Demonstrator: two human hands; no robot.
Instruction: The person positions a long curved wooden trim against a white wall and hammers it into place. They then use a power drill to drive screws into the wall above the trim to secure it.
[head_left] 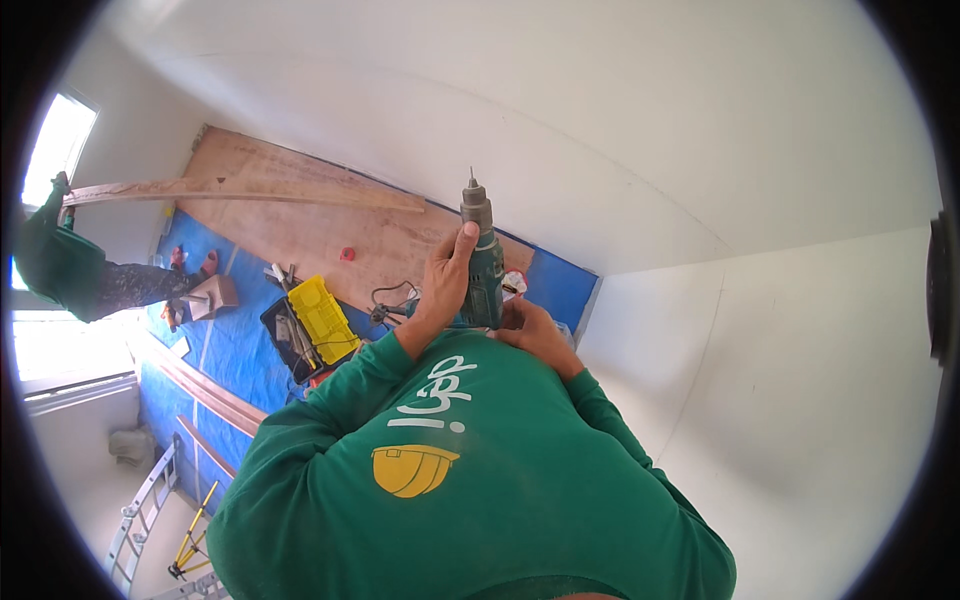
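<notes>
My left hand (447,283) is wrapped around the body of a teal cordless drill (486,272), its thumb lying along the side near the chuck. A thin bit (472,175) stands out of the grey chuck, pointing away from me and touching nothing. Close to my belly, my right hand (540,335) has its fingers curled in at the rear end of the drill. What those fingertips pinch is hidden. Both forearms are bent in front of my green sweatshirt.
At left a person (65,255) grips a long wooden plank (250,190). Plywood (300,225) and blue sheeting (225,345) cover the floor. An open toolbox with a yellow lid (322,318), red tape (347,254), a ladder (140,520) and a yellow tripod (195,530) stand about. White walls (780,330) rise beyond and right.
</notes>
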